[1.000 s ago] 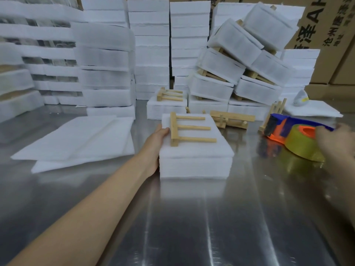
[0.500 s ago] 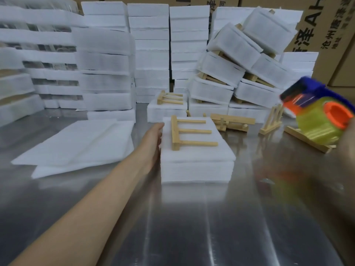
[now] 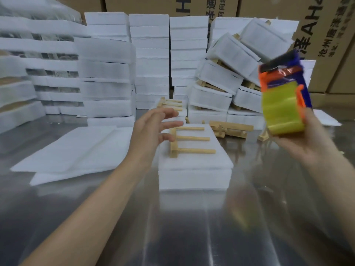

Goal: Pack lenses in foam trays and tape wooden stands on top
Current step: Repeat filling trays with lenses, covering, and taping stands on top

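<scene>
Lifted off foam tray [image 3: 194,169] since a moment ago: left hand [image 3: 153,129], fingers spread, holding nothing, over wooden stand [image 3: 184,140] lying flat on tray. Raised right of tray: tape dispenser [image 3: 282,96], gripped by right hand [image 3: 307,143]. Behind tray: cardboard boxes [image 3: 326,25] printed "AH" plus Chinese characters, partly hidden by foam stacks [image 3: 149,54]. Loose stands [image 3: 230,129] just behind tray on desk [image 3: 192,227].
</scene>
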### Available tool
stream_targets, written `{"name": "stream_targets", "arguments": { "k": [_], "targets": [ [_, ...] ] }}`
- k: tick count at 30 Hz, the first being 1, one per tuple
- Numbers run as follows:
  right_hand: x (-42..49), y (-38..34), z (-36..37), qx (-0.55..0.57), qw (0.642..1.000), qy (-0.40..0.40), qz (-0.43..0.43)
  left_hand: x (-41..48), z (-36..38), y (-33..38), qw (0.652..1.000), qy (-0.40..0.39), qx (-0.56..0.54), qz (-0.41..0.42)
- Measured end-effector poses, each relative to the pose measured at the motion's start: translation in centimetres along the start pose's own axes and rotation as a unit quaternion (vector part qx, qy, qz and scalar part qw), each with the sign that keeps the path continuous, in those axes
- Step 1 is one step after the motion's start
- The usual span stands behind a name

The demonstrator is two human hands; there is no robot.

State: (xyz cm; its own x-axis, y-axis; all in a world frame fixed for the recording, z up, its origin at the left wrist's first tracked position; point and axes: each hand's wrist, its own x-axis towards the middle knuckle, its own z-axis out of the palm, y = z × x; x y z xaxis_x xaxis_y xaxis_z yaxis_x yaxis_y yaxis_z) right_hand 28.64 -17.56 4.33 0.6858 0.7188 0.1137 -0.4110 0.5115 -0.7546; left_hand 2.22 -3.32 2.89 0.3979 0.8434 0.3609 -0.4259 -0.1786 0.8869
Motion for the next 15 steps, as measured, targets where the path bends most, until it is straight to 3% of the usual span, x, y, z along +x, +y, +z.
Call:
{"name": "stream_targets", "arguments": {
  "k": [4, 8, 15],
  "targets": [
    [-0.7, 1.8, 0.9, -0.124, 0.990, -0.041, -0.059, -0.9, 0.7, 0.3, 0.999, -0.036, 0.015, -0.031],
    [-1.1, 2.4, 1.5, -0.155, 0.981, -0.075, -0.091, -1.2, 1.2, 0.6, 0.994, -0.068, 0.027, -0.084],
    [-2.1, 3.0, 1.9, -0.268, 0.932, -0.149, -0.192, -1.7, 1.7, 1.1, 0.972, -0.157, -0.016, -0.174]
  ]
}}
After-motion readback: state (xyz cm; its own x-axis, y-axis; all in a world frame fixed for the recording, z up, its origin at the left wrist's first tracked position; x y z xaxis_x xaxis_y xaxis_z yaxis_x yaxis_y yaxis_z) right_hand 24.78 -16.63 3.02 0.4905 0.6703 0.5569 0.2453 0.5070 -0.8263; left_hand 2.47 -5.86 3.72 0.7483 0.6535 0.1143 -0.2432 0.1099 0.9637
